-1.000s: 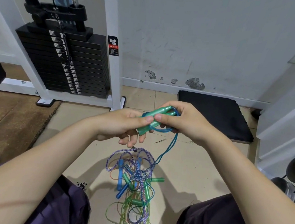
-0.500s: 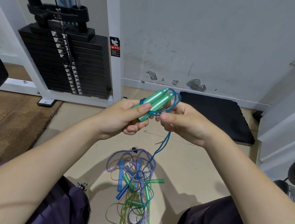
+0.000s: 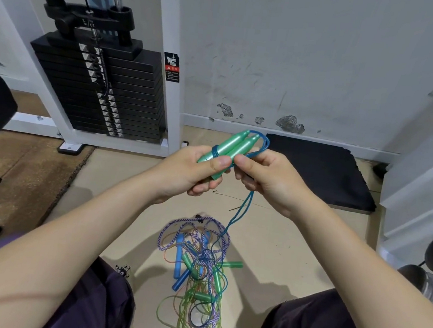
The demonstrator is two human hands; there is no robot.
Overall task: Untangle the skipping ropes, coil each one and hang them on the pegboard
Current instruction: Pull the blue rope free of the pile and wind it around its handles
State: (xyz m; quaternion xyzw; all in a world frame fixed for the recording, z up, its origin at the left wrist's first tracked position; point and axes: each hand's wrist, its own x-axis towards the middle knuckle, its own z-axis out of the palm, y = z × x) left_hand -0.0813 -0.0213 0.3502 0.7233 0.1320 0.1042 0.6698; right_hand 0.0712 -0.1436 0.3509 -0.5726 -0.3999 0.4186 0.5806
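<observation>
Two glossy green handles [image 3: 228, 149] — blue-corded

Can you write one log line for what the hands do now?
left hand: holds green handles | right hand: pinches blue rope | pile: tangled

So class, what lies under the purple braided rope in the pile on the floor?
Under the purple braided rope lie blue handles, green handles and thin green cord, all tangled. How the strands cross beneath the central knot is covered.

Green handles [image 3: 228, 149] in both hands' fingers [image 3: 219, 163]
</observation>
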